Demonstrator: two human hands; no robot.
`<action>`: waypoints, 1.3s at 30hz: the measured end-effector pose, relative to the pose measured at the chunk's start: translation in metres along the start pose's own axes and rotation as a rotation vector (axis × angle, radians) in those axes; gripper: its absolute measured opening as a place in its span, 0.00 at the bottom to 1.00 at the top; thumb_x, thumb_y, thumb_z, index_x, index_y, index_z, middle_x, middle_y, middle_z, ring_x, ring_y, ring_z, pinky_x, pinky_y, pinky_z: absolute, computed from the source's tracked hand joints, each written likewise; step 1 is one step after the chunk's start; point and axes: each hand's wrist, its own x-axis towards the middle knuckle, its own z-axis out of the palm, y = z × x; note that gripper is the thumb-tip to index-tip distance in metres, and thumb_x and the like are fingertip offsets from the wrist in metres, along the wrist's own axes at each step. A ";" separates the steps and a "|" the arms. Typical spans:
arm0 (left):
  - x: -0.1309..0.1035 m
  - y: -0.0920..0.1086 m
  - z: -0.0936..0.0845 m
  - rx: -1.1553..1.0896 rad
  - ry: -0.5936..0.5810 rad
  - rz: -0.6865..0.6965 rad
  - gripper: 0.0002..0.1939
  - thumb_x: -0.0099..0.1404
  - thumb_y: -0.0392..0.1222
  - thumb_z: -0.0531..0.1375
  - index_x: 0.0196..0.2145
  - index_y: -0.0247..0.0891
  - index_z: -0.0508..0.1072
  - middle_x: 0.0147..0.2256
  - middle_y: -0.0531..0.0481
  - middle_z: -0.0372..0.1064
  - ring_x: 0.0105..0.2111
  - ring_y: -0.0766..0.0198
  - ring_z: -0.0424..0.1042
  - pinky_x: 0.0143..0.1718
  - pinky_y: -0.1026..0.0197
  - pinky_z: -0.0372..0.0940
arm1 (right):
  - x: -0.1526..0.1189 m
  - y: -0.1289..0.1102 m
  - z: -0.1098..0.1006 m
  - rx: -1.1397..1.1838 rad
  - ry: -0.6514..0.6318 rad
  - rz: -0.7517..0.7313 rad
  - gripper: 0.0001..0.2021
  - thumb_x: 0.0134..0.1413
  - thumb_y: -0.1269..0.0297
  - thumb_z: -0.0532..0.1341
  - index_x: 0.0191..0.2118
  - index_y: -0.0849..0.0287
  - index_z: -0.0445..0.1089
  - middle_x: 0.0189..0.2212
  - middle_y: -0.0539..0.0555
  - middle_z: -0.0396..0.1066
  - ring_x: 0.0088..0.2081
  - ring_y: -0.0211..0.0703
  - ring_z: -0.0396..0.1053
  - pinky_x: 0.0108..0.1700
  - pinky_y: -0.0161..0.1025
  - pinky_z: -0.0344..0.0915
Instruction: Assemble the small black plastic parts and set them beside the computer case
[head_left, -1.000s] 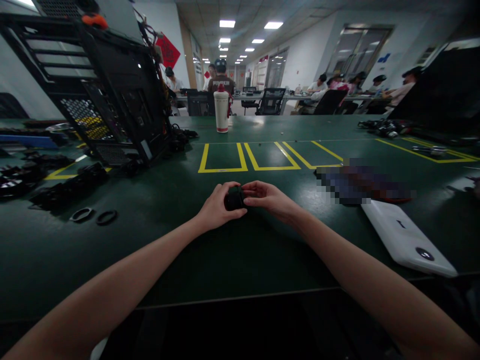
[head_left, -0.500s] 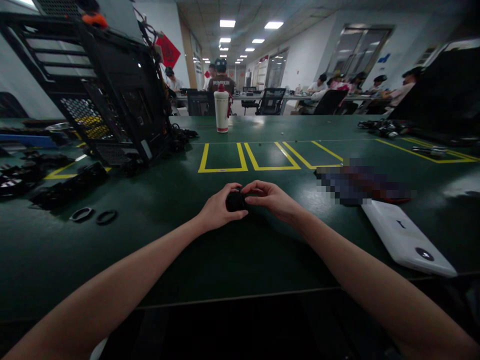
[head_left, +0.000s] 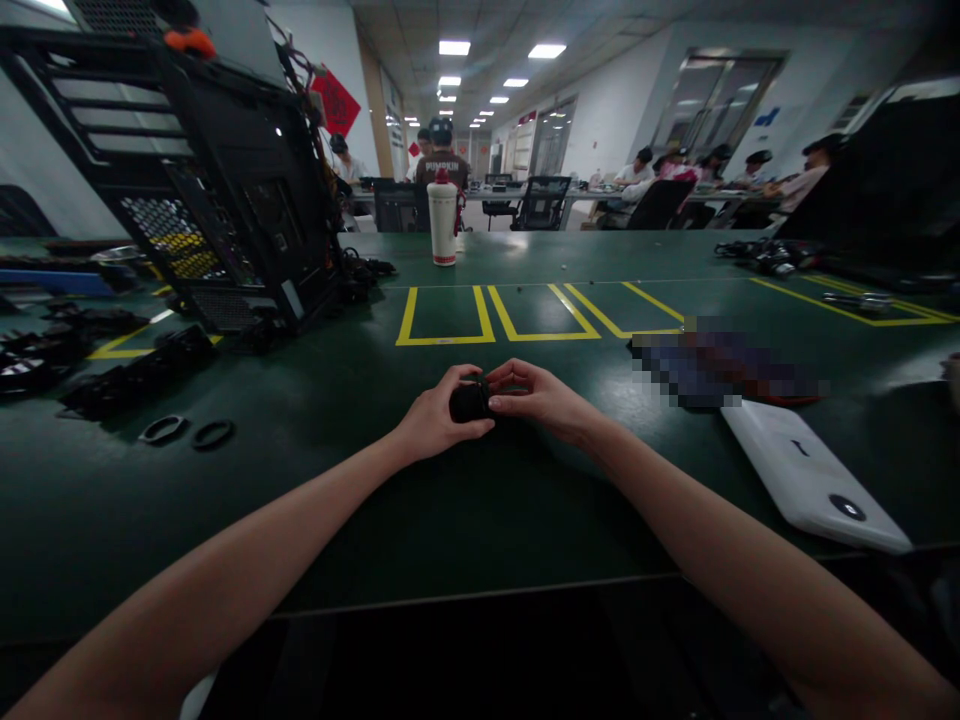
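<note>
Between my two hands is a small black rounded part, just above or on the green table; its exact kind is too dark to make out. My left hand curves around its left side, thumb below and fingers above. From the right, my right hand pinches at the part's right edge with thumb and fingertips together. Two dark rings lie flat to the left: one with a lighter rim and a plain black ring.
An open black computer case stands at the left, dark parts before it. A white bottle is farther back. Yellow tape marks the green table. At right lie a white device and a blurred-out item.
Both hands stay around the black part, with only a very slight shift of the right fingers. Something brownish now shows at the far right edge of the view.
</note>
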 end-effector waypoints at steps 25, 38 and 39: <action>-0.001 0.001 0.001 0.026 0.048 0.024 0.31 0.50 0.47 0.60 0.50 0.43 0.54 0.47 0.47 0.62 0.44 0.56 0.65 0.45 0.52 0.61 | -0.002 -0.003 0.000 -0.004 -0.020 0.048 0.15 0.38 0.63 0.64 0.37 0.58 0.66 0.38 0.53 0.66 0.37 0.39 0.66 0.41 0.43 0.65; 0.001 -0.006 0.005 0.015 0.092 0.043 0.32 0.49 0.47 0.60 0.50 0.42 0.54 0.47 0.45 0.62 0.45 0.55 0.65 0.46 0.50 0.60 | -0.004 -0.008 0.002 0.040 -0.047 -0.083 0.13 0.39 0.69 0.63 0.36 0.59 0.66 0.41 0.53 0.66 0.44 0.43 0.65 0.48 0.46 0.61; 0.001 -0.006 0.005 0.013 0.094 0.041 0.32 0.49 0.47 0.61 0.50 0.42 0.54 0.47 0.45 0.62 0.45 0.55 0.65 0.46 0.50 0.60 | -0.004 -0.008 0.003 0.043 -0.042 -0.095 0.13 0.39 0.69 0.63 0.35 0.58 0.66 0.40 0.52 0.67 0.44 0.42 0.65 0.48 0.46 0.61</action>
